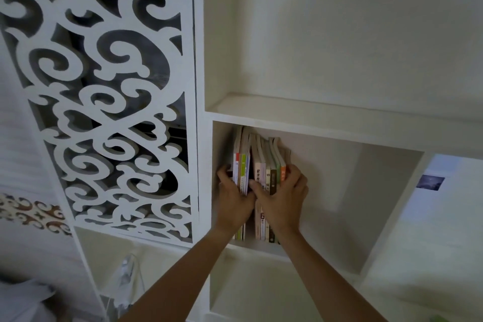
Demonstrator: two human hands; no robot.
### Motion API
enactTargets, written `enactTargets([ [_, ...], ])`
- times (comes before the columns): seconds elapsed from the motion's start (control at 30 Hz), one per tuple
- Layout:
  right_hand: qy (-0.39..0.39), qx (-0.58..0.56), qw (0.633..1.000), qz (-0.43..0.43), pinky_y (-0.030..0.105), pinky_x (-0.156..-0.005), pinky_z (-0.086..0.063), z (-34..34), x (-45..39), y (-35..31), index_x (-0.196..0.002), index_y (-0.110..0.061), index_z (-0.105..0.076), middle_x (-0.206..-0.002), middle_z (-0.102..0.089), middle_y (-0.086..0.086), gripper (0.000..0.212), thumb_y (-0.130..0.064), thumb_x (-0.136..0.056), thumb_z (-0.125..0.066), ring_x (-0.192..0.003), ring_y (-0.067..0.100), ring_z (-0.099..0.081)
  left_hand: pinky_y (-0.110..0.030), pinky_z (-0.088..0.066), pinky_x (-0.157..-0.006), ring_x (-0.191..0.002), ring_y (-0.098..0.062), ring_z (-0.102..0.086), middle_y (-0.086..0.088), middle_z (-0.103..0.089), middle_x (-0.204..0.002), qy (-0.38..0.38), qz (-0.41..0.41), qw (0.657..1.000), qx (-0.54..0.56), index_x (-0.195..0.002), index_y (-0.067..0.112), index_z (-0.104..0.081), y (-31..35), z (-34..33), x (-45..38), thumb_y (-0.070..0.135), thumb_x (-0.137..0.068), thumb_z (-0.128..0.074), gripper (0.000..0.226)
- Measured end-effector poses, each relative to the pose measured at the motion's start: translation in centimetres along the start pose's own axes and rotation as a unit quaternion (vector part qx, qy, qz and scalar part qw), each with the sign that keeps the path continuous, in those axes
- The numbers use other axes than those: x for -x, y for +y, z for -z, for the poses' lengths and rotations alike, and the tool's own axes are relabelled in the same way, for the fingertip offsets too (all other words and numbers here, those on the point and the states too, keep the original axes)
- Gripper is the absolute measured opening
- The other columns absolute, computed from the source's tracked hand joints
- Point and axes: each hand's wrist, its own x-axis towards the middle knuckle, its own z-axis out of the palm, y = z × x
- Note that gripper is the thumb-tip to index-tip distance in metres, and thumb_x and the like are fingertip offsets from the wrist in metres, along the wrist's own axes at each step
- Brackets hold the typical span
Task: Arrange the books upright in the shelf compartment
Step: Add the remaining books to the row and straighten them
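Note:
Several thin books stand upright at the left end of a white shelf compartment [339, 191]. They form two bundles with a narrow dark gap between them. My left hand [232, 196] clasps the left bundle [241, 165], which has red, green and white spines, against the compartment's left wall. My right hand [281, 196] wraps around the right bundle [269, 162], thumb in the gap and fingers on its orange right side. The lower parts of both bundles are partly hidden behind my hands and wrists.
A white carved scroll-pattern panel [109, 102] fills the left side. Above the books is another white compartment [326, 110]. The right part of the books' compartment holds nothing. A further opening [428, 183] lies at the right, and an open compartment [261, 285] below.

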Motion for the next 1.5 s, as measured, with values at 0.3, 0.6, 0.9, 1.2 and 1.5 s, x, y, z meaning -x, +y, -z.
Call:
enactTargets([
  [0.3, -0.303, -0.059, 0.949, -0.063, 0.021, -0.085, -0.053, 4.1, -1.0, 7.7, -0.15, -0.047, -0.029, -0.123, -0.066, -0.019, 0.107, -0.068, -0.062, -0.087, -0.103, -0.001, -0.066, -0.017, -0.051, -0.097, -0.117, 0.006, -0.056, 0.017, -0.049, -0.125, -0.267, -0.013, 0.962, -0.051, -0.144, 0.028, -0.002, -0.2, 4.4, -1.8, 0.01, -0.088, -0.075, 0.094],
  [0.6, -0.308, -0.03, 0.95, -0.045, 0.016, -0.082, -0.047, 3.0, 1.0, 9.7, -0.159, -0.036, -0.018, -0.128, -0.065, -0.018, 0.125, -0.044, -0.061, -0.095, -0.111, 0.008, -0.066, -0.014, -0.055, -0.087, -0.106, -0.005, -0.066, 0.007, -0.061, -0.122, -0.174, -0.032, 0.98, -0.091, -0.148, 0.02, -0.021, -0.3, 4.0, -0.5, 0.013, -0.093, -0.071, 0.074],
  [0.9, -0.283, -0.047, 0.957, -0.04, 0.028, -0.092, -0.051, 0.6, 2.5, 7.9, -0.158, -0.036, -0.021, -0.12, -0.061, -0.026, 0.117, -0.036, -0.067, -0.093, -0.111, 0.005, -0.063, -0.029, -0.059, -0.076, -0.094, -0.018, -0.073, 0.001, -0.066, -0.106, -0.062, 0.024, 0.949, -0.309, -0.127, 0.015, -0.041, 1.5, 4.0, 0.8, 0.033, -0.093, -0.071, 0.048],
  [1.2, -0.301, -0.031, 0.952, -0.033, 0.035, -0.099, -0.052, 0.4, 2.2, 8.3, -0.159, -0.037, -0.015, -0.134, -0.062, -0.018, 0.125, -0.041, -0.063, -0.093, -0.118, 0.006, -0.061, -0.024, -0.055, -0.075, -0.09, -0.014, -0.072, 0.001, -0.072, -0.101, -0.108, 0.0, 0.837, -0.537, -0.106, 0.017, -0.066, 0.9, 5.2, 1.1, 0.037, -0.104, -0.053, 0.024],
  [1.5, -0.279, -0.017, 0.96, -0.028, 0.043, -0.102, -0.054, 0.3, 2.9, 7.7, -0.159, -0.039, -0.017, -0.134, -0.064, -0.01, 0.118, -0.035, -0.068, -0.092, -0.121, 0.014, -0.063, -0.023, -0.046, -0.049, -0.058, -0.012, -0.068, 0.003, -0.069, -0.07, -0.053, -0.114, 0.83, -0.544, -0.081, 0.02, -0.067, 2.1, 5.1, 2.7, 0.031, -0.094, -0.071, 0.018],
])
